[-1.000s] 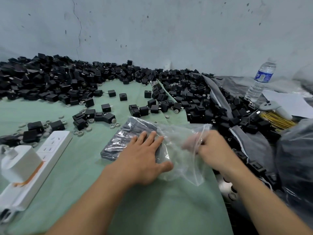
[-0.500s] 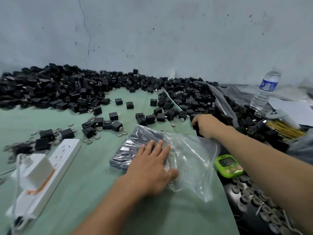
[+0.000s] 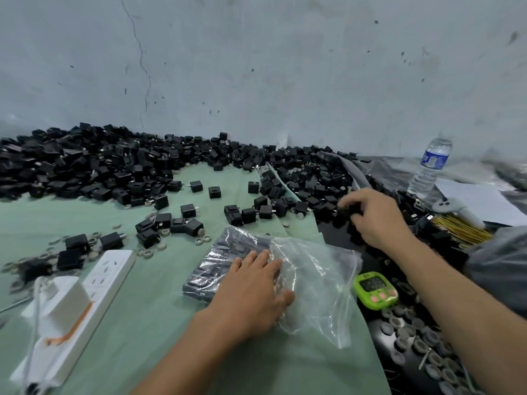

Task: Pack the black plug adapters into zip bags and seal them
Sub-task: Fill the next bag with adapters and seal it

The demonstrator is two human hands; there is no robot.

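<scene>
Zip bag (image 3: 319,276) pinned under my flat left hand (image 3: 252,292) so it won't slide; right hand (image 3: 373,219) grips black plug adapters (image 3: 346,210) past green mat's (image 3: 142,323) right edge.

No text could be read: the water bottle (image 3: 431,169) had a blue label, the green timer (image 3: 375,290) a display, both blurred.

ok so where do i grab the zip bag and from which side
Pinch the slack, empty right end of the zip bag, coming from the right. The packed adapters fill its left part, flat under the left hand; the right hand, gripping a loose adapter, is nearer that end.
</scene>
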